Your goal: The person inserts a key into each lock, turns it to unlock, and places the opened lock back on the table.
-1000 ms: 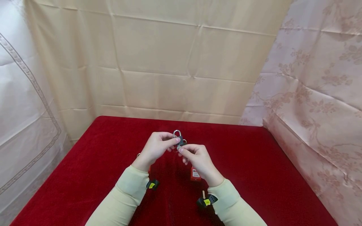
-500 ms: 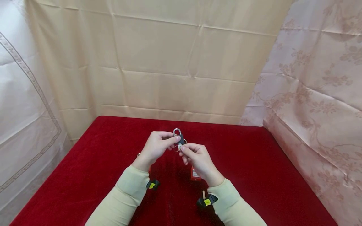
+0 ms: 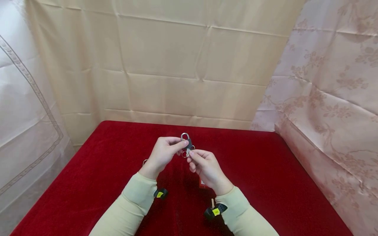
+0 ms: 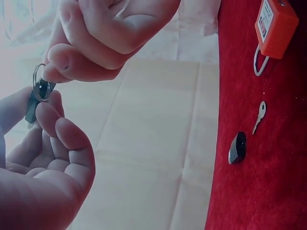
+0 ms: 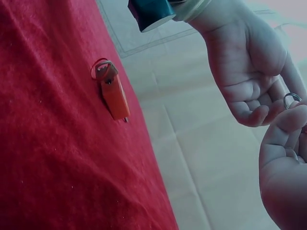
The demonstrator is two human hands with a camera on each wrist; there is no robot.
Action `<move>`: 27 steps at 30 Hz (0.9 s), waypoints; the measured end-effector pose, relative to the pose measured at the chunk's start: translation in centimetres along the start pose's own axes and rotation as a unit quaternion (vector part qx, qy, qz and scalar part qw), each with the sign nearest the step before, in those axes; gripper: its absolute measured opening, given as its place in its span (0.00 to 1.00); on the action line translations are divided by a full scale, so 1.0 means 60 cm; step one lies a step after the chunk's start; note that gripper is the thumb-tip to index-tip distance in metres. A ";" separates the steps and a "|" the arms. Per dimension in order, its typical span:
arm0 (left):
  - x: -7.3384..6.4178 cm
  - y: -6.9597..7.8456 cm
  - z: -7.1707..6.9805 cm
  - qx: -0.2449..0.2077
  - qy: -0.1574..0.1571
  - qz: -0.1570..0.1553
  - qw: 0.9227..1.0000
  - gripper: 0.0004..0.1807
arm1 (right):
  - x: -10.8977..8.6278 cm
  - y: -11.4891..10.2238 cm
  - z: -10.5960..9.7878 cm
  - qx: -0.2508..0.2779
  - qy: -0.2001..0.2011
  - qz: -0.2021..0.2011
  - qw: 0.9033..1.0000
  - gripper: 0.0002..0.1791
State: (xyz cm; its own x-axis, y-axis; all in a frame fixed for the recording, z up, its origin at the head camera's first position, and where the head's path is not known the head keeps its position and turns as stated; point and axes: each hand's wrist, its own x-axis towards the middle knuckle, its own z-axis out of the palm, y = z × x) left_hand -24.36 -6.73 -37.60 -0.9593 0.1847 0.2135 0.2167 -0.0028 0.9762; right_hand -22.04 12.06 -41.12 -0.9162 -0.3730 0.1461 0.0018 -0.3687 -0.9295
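In the head view my left hand (image 3: 165, 152) pinches a small dark grey padlock (image 3: 189, 143) between thumb and fingers. Its steel shackle stands up. Below the padlock my right hand (image 3: 209, 166) holds a small silver key (image 3: 188, 150) by thumb and forefinger, at the lock's lower end. How deep the key sits cannot be told. From the left wrist a metal ring (image 4: 34, 79) hangs beside the dark padlock (image 4: 31, 108), between both hands. Fingers hide most of the key there. The right wrist view shows the ring (image 5: 286, 100) at my fingertips, with the padlock hidden.
On the red cloth (image 3: 251, 170) lies a red padlock (image 3: 202, 184), partly behind my right hand. The left wrist view shows a loose key (image 4: 261, 111) and a small dark block (image 4: 237, 148). Another red padlock (image 5: 115, 98) with a key and ring appears from the right wrist.
The padlock has risen slightly in my left hand. My right fingers have shifted a little, baring more of the key and ring. My right hand now covers more of the red padlock.
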 end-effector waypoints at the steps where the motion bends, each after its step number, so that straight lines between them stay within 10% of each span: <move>1: 0.000 -0.001 0.000 -0.003 0.000 0.000 1.000 0.10 | 0.000 0.000 0.000 0.006 -0.001 0.002 1.000 0.10; 27: 0.004 -0.009 0.005 -0.081 -0.023 -0.025 0.996 0.10 | -0.001 0.002 -0.004 0.132 -0.072 0.037 0.988 0.15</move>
State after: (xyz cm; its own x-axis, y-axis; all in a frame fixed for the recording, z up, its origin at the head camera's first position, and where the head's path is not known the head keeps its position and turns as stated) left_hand -24.67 -6.39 -38.10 -0.9579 0.2339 0.1667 0.1340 -0.1496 0.9796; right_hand -22.10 12.23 -41.33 -0.8436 -0.5172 0.1445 0.1895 -0.5384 -0.8211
